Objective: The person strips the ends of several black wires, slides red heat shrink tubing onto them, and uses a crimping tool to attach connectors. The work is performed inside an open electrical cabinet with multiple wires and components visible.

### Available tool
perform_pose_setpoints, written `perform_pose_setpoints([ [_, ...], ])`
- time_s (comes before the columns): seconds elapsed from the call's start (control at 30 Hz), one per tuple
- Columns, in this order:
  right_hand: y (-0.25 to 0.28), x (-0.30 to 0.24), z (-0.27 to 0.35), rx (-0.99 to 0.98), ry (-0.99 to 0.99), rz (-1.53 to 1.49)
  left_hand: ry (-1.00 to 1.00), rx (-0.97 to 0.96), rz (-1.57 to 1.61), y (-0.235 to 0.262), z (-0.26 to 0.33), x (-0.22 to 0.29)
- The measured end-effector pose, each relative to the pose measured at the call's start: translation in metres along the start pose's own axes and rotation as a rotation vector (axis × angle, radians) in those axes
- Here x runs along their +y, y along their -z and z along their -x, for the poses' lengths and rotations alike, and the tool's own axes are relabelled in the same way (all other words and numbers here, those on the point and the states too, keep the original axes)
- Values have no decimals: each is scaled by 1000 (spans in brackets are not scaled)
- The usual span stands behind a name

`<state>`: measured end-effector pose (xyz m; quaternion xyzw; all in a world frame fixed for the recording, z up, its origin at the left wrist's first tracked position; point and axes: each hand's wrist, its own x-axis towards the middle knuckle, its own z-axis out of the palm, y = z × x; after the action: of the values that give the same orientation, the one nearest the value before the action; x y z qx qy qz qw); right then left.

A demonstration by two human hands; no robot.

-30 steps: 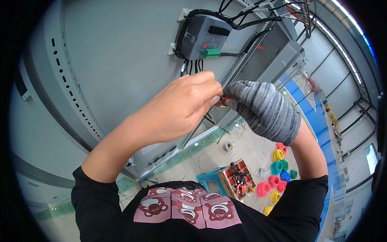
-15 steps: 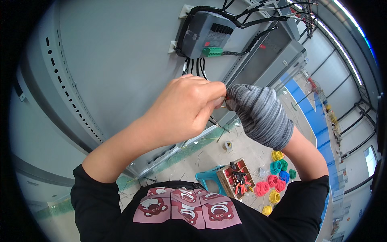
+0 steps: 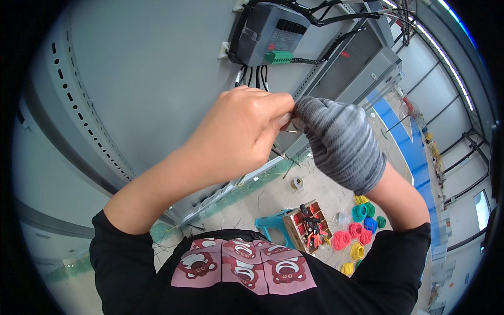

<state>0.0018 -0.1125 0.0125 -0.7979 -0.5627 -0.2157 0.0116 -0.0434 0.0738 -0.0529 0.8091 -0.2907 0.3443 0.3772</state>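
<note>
Bare and closed, my left hand (image 3: 239,126) meets my right hand (image 3: 341,142), which wears a grey striped glove, fingers curled in. Their fingertips press together around what looks like a thin wire; a short coppery end (image 3: 292,131) shows just below them. Most of the wire is hidden by my fingers. Black wires (image 3: 257,77) drop from a grey box-shaped electrical device (image 3: 270,31) and pass behind my left hand. Below that hand, further wire ends (image 3: 278,151) hang down. A green terminal block (image 3: 279,57) sits on the device's lower edge.
The grey cabinet panel (image 3: 147,68) with a perforated rail (image 3: 76,107) rises ahead and left. Bundled black cables (image 3: 336,20) run to the upper right. On the floor are a wooden tool box (image 3: 299,237) by a blue stool (image 3: 273,224), a tape roll (image 3: 297,182) and coloured wire coils (image 3: 356,229).
Both hands have risen slightly in the picture, still pressed together. The view has shifted a little, so the device sits higher.
</note>
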Motion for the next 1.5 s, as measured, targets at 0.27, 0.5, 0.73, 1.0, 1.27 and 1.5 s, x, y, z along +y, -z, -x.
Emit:
perform_pose_setpoints([
  [0.27, 29, 14, -4, -273, -211, -719, -134, -35, 23, 5, -1, -1],
  [0.5, 21, 14, -4, -133, -98, -555, -145, -50, -47, 9, -3, 2],
  [0.73, 8, 5, 1, 40, -12, -248, -74, 3, -2, 4, 1, 5],
  [1.0, 14, 6, -13, 153, -253, -884, 67, 173, 333, 19, -8, 8],
  [1.27, -47, -38, -42, 729, -173, -1275, 158, 427, 538, 33, -6, 5],
  [1.5, -47, -40, -38, 821, -248, -1402, 78, 386, 339, 30, -4, 9],
])
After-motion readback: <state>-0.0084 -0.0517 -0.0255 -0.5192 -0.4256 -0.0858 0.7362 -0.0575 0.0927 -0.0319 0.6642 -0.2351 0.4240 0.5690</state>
